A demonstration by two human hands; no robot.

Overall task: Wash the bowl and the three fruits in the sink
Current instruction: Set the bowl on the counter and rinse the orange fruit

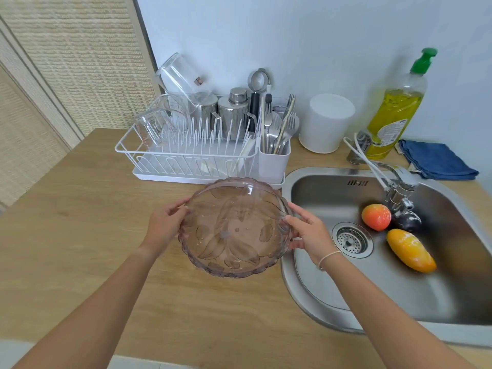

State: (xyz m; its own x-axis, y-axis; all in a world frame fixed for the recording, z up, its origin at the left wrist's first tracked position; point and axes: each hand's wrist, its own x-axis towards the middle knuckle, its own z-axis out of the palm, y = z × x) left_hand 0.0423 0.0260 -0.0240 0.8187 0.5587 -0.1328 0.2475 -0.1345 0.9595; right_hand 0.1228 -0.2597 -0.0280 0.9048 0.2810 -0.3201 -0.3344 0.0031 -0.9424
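Observation:
A clear pinkish bowl [235,227] with a leaf pattern and a scalloped rim is held over the wooden counter, just left of the steel sink [314,286]. My left hand [165,225] grips its left rim and my right hand [308,230] grips its right rim. The bowl is empty and tilted toward me. Three fruits lie in the sink basin under the tap [396,193]: a red-orange apple [376,217], a dark plum [408,221] partly behind the tap's spout, and an orange-yellow mango [410,250].
A white dish rack [186,158] with glasses, steel cups and cutlery stands behind the bowl. A white cup [326,123], a yellow dish-soap bottle [394,110] and a blue cloth [436,161] sit along the wall. The drain [351,239] is left of the fruits.

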